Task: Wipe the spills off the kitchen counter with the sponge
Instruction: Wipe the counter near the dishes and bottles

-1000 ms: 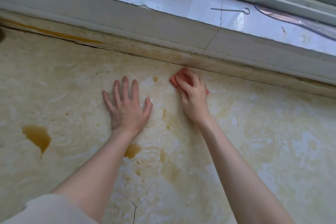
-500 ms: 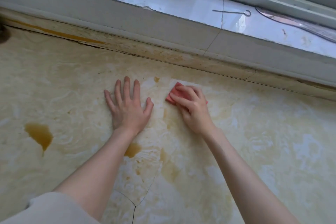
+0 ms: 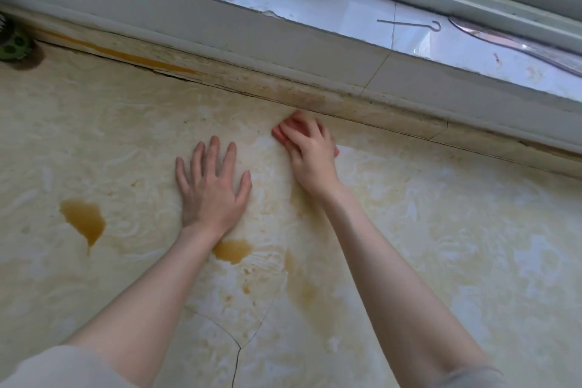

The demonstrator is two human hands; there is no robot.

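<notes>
Crack: right at the near edge of the counter (image 3: 472,230), a dark forked crack (image 3: 240,347) runs up into the cream marbled top, between the two forearms.
Sleeve: a pale sleeve (image 3: 47,365) fills the near left corner.
Smear: a faint brown smear (image 3: 300,280) sits just past the crack, beside the right forearm, with small drips (image 3: 245,290) to its left.
Small puddle: a brown small puddle (image 3: 233,250) lies right against the left wrist.
Big puddle: out toward the left edge there's a big puddle (image 3: 85,220), a thin tail trailing toward the near edge, well apart from both hands.
Left hand: the left hand (image 3: 214,189) is planted palm down mid-counter, fingers straight and spread, holding nothing.
Right hand: the right hand (image 3: 311,157) is further back, close to the far edge, fingers curled over the sponge and pressing it onto the top.
Sponge: the pink sponge (image 3: 283,132) is under that hand, only its left corner and a sliver on the right peeking out, just short of the back ledge.
Back ledge: the stained back ledge (image 3: 315,98) runs along the far edge, with an orange streak (image 3: 126,55) in its seam on the left.
Far left corner: a green object (image 3: 12,47), cut off by the frame; can't tell what it is.
Sill: beyond the ledge, a white window sill (image 3: 315,6) carries a thin metal hook (image 3: 409,23).
</notes>
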